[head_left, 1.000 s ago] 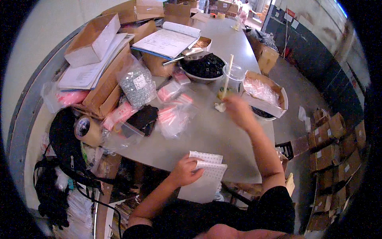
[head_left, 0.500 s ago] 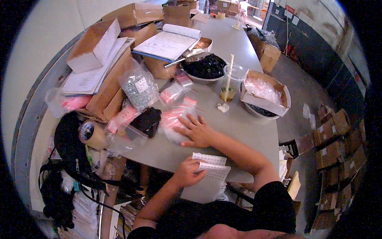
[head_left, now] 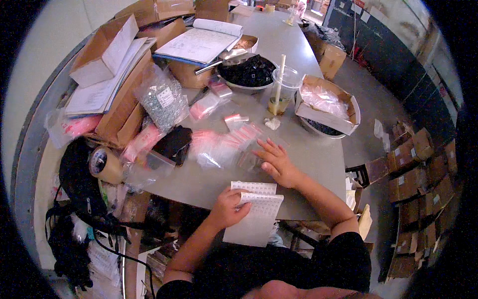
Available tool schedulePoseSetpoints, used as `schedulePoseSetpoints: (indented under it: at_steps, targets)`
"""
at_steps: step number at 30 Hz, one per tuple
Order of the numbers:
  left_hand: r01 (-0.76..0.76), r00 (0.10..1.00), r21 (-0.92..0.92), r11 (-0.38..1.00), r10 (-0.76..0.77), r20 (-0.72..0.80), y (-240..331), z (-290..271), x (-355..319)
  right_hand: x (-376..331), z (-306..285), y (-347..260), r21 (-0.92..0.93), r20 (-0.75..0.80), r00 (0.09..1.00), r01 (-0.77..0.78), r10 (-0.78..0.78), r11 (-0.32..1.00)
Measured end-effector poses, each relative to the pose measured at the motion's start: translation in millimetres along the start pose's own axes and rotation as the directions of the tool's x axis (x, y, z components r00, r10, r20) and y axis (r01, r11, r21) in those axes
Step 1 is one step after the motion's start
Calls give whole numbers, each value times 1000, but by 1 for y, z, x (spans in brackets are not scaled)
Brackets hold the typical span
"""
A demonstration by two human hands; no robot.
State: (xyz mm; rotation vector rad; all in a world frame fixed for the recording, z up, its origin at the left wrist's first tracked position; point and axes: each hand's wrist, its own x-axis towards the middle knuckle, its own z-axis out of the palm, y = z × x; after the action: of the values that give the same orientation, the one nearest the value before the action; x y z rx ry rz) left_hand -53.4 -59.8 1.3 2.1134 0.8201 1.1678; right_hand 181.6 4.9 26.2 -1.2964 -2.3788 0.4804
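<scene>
White sheets of small printed labels (head_left: 256,224), folded over at the top, are pinched in my left hand (head_left: 230,207) at the table's near edge. My right hand (head_left: 278,163) has its fingers spread, palm down, at the right end of a fanned-out row of small clear zip bags (head_left: 216,148) with red-striped tops. Some clear plastic lies just under its fingertips; no grip on it shows. Left of the bags sits a dark black pouch-like thing (head_left: 173,144). More red-topped bags (head_left: 206,104) lie farther back in a clear wrapper.
A large bag of small metallic parts (head_left: 162,102) stands beside cardboard boxes at left. Farther back are a bowl of black pieces (head_left: 248,72), a clear cup with a straw (head_left: 285,92) and a box of plastic bags (head_left: 326,102). A tape roll (head_left: 105,164) sits at the left edge.
My right hand has moved right, off the bag pile, and the bags now lie spread out to the right. The left hand keeps the label sheets. The whole view has shifted slightly.
</scene>
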Motion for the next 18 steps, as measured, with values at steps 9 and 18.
schedulePoseSetpoints:
  at_steps: [9, 18]
  targets:
    - [-20, 999, 77, 997, 18, 31, 1, 0, 3, -15, -30, -47, 357, 300, 950, -26, -88, 934]
    - [139, 990, 72, 988, -135, -51, -1, 4, 3, -24, -16, -45, 210, 148, 988, 3, -35, 978]
